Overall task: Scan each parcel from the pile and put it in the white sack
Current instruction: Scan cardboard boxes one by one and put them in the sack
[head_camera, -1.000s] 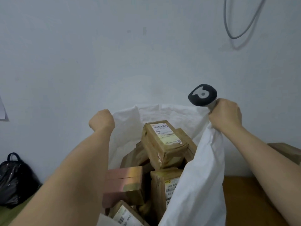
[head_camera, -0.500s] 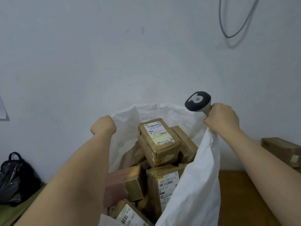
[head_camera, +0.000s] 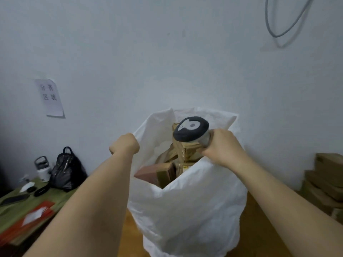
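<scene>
White sack (head_camera: 187, 210) stands upright on a brown wooden surface (head_camera: 259, 229), nearest of all and filling the lower middle of the view, its mouth held wide between two bare forearms. At the left edge of that mouth the left hand (head_camera: 125, 144) is clenched in a fist at the rim; the cloth appears bunched inside it, though the fingers themselves are turned away. On the right side the right hand (head_camera: 220, 147) grips the handle of a scanner (head_camera: 191, 129) and lies against the sack's right rim; whether it also pinches the cloth cannot be told. The scanner's dark rounded head with a white mark points left, hanging over the open mouth just above the contents.

Inside the sack, below and between both hands, brown taped parcels (head_camera: 185, 153) are heaped up to the rim, a reddish-brown box (head_camera: 148, 175) lying lowest at the front left.

Farther left, a green-topped table (head_camera: 16, 208) carries an orange envelope (head_camera: 33, 216), a dark flat phone-like item, a black bag (head_camera: 67, 169) and a white bottle (head_camera: 43, 168) with a grey handle. At the far right, cardboard boxes (head_camera: 326, 180) are stacked against the wall. Behind everything, the pale wall (head_camera: 167, 52) bears a paper notice (head_camera: 50, 97) with handwritten characters and a grey cable loop (head_camera: 282, 25).
</scene>
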